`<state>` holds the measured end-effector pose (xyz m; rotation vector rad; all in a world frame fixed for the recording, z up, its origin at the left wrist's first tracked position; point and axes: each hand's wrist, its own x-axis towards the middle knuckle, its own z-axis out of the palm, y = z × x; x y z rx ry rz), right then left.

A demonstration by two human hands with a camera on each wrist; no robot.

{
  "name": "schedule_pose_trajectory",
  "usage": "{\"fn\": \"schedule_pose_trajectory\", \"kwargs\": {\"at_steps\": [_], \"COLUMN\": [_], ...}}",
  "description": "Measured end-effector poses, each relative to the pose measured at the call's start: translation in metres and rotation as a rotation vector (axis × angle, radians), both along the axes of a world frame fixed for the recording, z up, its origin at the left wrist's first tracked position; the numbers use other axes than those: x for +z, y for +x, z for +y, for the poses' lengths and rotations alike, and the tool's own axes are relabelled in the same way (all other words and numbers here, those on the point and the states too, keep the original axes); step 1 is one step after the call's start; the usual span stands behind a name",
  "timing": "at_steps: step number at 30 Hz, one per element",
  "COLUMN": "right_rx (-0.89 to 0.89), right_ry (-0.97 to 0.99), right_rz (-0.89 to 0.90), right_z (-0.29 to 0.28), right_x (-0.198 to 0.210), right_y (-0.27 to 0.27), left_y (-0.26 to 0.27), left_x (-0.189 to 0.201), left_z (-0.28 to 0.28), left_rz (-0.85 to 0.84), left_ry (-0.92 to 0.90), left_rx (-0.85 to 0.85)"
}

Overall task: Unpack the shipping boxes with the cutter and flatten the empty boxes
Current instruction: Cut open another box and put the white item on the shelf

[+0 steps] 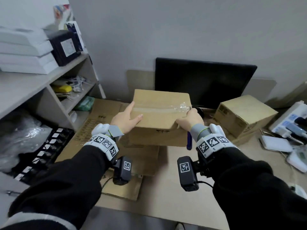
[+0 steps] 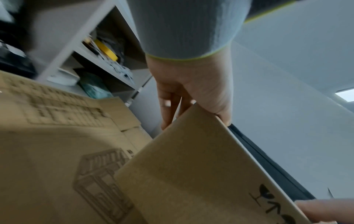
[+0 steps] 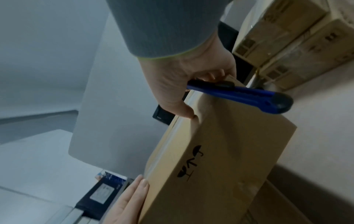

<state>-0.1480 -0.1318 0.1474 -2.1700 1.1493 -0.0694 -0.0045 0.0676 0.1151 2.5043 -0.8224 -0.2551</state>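
Observation:
A brown cardboard box (image 1: 159, 112) with clear tape along its top seam is held up over the table by both hands. My left hand (image 1: 131, 114) grips its left end, thumb on top and fingers down the far side (image 2: 168, 109). My right hand (image 1: 189, 119) holds the right near corner while its fingers curl round a blue cutter (image 3: 245, 94); the thumb presses on the box (image 3: 220, 151). The cutter's dark end (image 1: 189, 141) points down toward me, and no blade shows. Crumpled tape (image 1: 182, 107) sticks up by the right hand.
Flattened cardboard (image 1: 103, 123) lies on the table under the box. A second sealed box (image 1: 244, 115) stands at the right. A black monitor (image 1: 204, 80) leans on the wall behind. A shelf unit (image 1: 66, 90) is left; a power strip (image 1: 289, 120) and white devices are far right.

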Motion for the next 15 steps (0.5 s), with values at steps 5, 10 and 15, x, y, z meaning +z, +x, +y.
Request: {"fn": "schedule_pose_trajectory", "kwargs": {"at_steps": [5,10,15], "right_rx": [0.106,0.232,0.215], "right_ry": [0.084,0.164,0.286], "right_rz": [0.007,0.036,0.006], "right_z": [0.045,0.081,0.091], "right_x": [-0.027,-0.054,-0.073], "right_y": [0.018,0.039,0.048], "left_y": [0.015,0.021,0.022], "left_x": [-0.02,-0.046,-0.06], "left_z": [0.071,0.132,0.137], "left_rz": [0.045,0.183,0.116], "left_ry": [0.065,0.135,0.335], "left_rx": [0.063,0.197,0.284]}}
